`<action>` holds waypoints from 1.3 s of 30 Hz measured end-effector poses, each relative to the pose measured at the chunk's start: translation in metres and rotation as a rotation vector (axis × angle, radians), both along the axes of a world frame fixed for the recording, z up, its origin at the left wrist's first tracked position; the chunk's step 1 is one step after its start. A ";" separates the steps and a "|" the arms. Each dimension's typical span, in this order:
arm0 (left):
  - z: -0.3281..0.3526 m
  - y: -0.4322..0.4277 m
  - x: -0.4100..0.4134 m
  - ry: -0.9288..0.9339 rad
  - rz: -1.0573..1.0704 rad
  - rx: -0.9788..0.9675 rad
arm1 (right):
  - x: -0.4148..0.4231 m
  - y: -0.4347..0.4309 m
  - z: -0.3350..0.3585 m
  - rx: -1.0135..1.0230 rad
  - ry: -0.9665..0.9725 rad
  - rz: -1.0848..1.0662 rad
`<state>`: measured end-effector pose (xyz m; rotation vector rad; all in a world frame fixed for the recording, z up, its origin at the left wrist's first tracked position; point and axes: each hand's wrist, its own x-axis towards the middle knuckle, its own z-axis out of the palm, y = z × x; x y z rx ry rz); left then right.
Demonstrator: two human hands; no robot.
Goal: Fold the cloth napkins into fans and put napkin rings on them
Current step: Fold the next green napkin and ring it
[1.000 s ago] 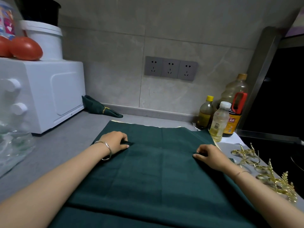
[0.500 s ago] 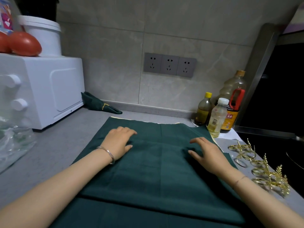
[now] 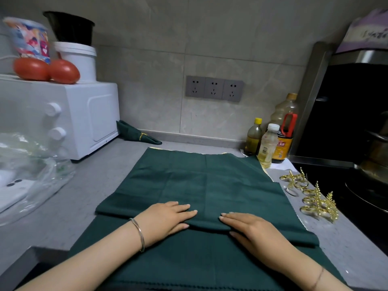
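A dark green cloth napkin (image 3: 201, 181) lies spread on the grey counter (image 3: 69, 198), with a folded edge running across its near part. My left hand (image 3: 168, 217) and my right hand (image 3: 252, 229) both lie flat on that fold near the middle, fingers straight and pressing down. Several gold napkin rings (image 3: 312, 196) with leaf ornaments sit to the right of the napkin. A finished green napkin with a gold ring (image 3: 136, 135) lies at the back by the wall.
A white oven (image 3: 63, 118) stands at the left with tomatoes (image 3: 48, 70) and tubs on top. Plastic bags (image 3: 31, 164) lie in front of it. Oil and sauce bottles (image 3: 270, 139) stand at the back right. A black stove (image 3: 361, 185) borders the right.
Both hands have come back from the napkin's far half to its near fold and now lie flat close together. The head camera tilted and shifted.
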<state>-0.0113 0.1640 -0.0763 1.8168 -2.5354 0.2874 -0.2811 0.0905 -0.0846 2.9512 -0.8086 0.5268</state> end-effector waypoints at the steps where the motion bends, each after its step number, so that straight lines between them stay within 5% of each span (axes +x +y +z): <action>1: -0.005 0.000 0.000 -0.049 0.005 -0.051 | 0.000 -0.001 0.000 -0.033 -0.003 0.004; 7: -0.015 0.008 -0.014 -0.097 -0.019 -0.243 | -0.006 -0.001 0.005 -0.096 0.026 -0.019; 10: -0.010 0.015 -0.028 -0.101 0.037 -0.184 | -0.007 0.007 0.004 -0.059 0.034 -0.045; 12: -0.003 0.020 -0.037 -0.048 0.201 -0.017 | -0.005 0.012 0.007 0.126 -0.010 -0.101; 14: 0.005 0.015 -0.041 0.022 0.264 -0.050 | 0.005 0.010 0.008 0.259 -0.106 -0.144; 18: 0.007 -0.013 -0.046 0.207 0.408 0.003 | 0.055 0.002 0.007 0.232 -0.120 -0.268; 26: -0.018 -0.022 -0.050 0.273 0.593 0.163 | 0.113 0.006 -0.009 0.328 0.044 -0.407; 39: -0.019 -0.008 0.007 0.333 0.731 0.132 | 0.016 -0.030 -0.012 0.329 0.083 -0.604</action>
